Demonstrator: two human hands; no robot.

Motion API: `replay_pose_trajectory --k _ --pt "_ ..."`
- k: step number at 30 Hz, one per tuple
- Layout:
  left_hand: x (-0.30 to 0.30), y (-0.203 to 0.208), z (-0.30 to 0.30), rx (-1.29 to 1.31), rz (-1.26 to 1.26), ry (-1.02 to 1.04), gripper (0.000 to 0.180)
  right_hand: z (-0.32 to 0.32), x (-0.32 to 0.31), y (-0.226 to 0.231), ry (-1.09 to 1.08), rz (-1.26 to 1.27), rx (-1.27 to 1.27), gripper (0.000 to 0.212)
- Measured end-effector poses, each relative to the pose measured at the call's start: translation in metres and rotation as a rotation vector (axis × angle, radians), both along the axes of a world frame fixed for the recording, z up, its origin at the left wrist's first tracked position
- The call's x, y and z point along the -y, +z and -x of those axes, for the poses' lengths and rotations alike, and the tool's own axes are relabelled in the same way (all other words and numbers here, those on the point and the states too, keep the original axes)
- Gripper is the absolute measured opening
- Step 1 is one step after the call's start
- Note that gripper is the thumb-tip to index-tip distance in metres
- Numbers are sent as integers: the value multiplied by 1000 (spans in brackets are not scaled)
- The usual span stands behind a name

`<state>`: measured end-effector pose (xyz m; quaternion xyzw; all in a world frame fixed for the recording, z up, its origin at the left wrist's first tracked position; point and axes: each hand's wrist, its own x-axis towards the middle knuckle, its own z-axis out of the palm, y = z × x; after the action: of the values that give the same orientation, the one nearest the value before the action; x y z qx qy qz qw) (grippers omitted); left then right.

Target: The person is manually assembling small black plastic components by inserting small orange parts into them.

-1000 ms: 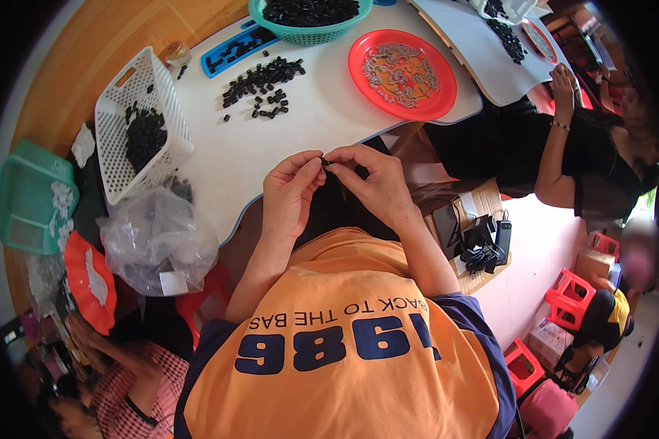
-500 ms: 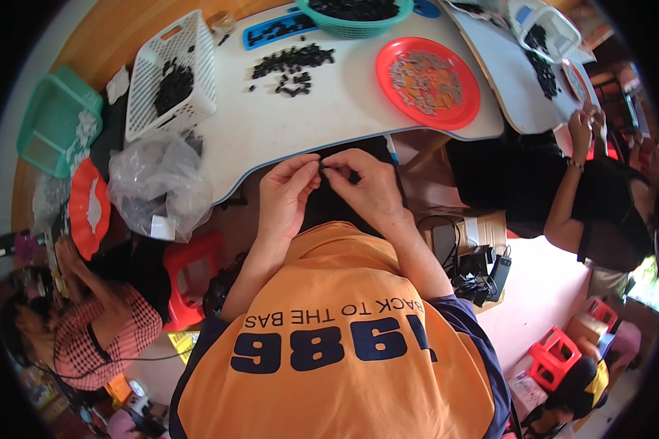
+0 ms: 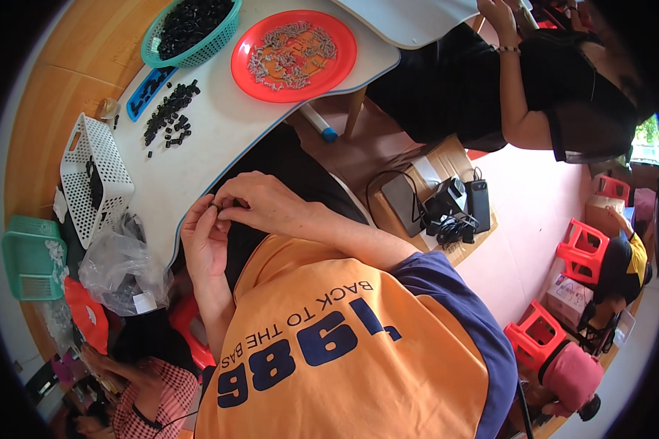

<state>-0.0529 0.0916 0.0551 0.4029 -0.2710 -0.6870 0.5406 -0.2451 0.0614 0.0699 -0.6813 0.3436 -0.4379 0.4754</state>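
Observation:
Just beyond the table's near edge, my left hand (image 3: pixel 206 241) and my right hand (image 3: pixel 265 205) meet fingertip to fingertip. Both are closed in a pinch on a small dark piece (image 3: pixel 218 208), mostly hidden by the fingers. Small black parts (image 3: pixel 170 113) lie in a loose pile on the white table (image 3: pixel 198 164). Beyond them are a blue tray (image 3: pixel 148 94) with black pieces and a green basket (image 3: pixel 227 42) heaped with black parts. A red plate (image 3: pixel 343 55) holds many small silvery screw-like pieces.
A white perforated basket (image 3: pixel 113 175) and a clear plastic bag (image 3: pixel 117 274) sit at the left. A green container (image 3: pixel 29 256) stands farther left. A cardboard box (image 3: pixel 447 157) with cables is at my right. People sit on both sides, near red stools (image 3: pixel 584 249).
The view has turned to the right, so the table now appears farther left. My hands stay pinched together, and my right forearm now reaches across toward the left.

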Motion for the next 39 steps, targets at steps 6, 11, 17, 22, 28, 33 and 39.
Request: replay_pose_trajectory --k 6,11,17,22,28,33,39 --pt "-23 5 -9 -135 -53 -119 47 4 4 6 335 -119 -30 36" --pt "-43 4 -14 -257 -127 -85 51 -6 0 0 475 -136 -41 33" --pt "-45 -6 -21 -340 -140 -9 41 -22 -8 -4 339 7 2 28" --pt "-34 -7 -27 -438 -169 -12 33 -33 -4 -3 247 -14 -63 28" --pt "-19 -6 -38 -615 -222 -101 29 -44 3 2 207 -7 -85 31" --pt "-19 -7 -43 -678 -257 -76 26 -56 9 8 199 37 -159 31" --pt "-20 -3 -43 -695 -231 -31 27 -66 14 14 233 64 -211 31"
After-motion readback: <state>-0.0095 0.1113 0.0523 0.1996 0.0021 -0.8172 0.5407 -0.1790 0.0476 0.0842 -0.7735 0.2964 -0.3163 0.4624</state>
